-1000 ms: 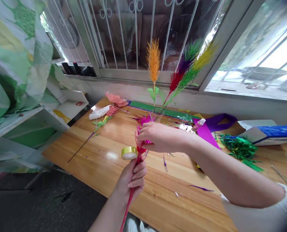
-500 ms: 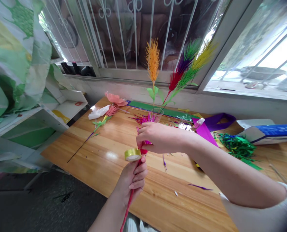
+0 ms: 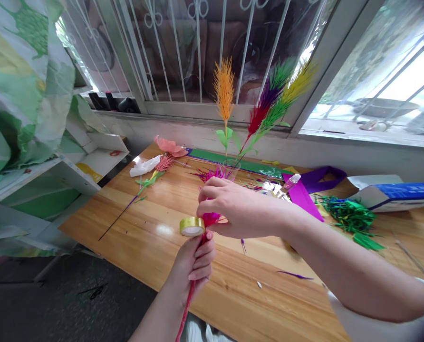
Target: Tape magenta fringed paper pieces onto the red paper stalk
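My left hand (image 3: 195,259) is closed round the red-wrapped stem (image 3: 186,311) of a magenta artificial flower spike (image 3: 212,218), which stands nearly upright. A roll of yellow-green adhesive tape (image 3: 192,226) sits against the stem just above my left thumb. My right hand (image 3: 226,204) curls over the bristly magenta head from the right, its bent fingers on the lower bristles. The back of that hand hides its thumb and part of the head.
Finished orange (image 3: 224,92) and multicoloured spikes (image 3: 267,102) stand behind, near the barred window. A pink spike (image 3: 165,163) lies at left on the wooden table (image 3: 126,256). At right are a small bottle (image 3: 293,180), green tinsel (image 3: 351,213) and a blue-white box (image 3: 404,194).
My right fingers have loosened from a tight pinch above the tape and moved slightly left over the bristles. The tape roll has tilted and shifted a little left. My left hand keeps its hold.
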{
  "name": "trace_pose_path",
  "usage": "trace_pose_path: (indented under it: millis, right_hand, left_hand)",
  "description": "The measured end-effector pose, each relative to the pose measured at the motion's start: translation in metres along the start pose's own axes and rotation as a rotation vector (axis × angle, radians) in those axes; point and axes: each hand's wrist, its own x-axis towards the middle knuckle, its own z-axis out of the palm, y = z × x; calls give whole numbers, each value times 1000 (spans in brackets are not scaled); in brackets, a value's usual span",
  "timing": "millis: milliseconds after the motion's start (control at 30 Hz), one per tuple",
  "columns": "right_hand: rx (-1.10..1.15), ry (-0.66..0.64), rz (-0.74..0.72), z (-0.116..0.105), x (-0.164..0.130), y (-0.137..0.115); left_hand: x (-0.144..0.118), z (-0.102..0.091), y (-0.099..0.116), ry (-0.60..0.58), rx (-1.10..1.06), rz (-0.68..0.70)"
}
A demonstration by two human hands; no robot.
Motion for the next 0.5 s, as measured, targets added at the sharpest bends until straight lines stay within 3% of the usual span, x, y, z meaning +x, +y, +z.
trace_pose_path:
  millis: [267,500]
  right_hand:
    - [-22,40,8,10,-1,1]
    - [-52,61,27,12,-2,-1]
  left_hand:
    - [0,1,-1,-20,-35,-26]
    - [-1,5,-1,29,5,10]
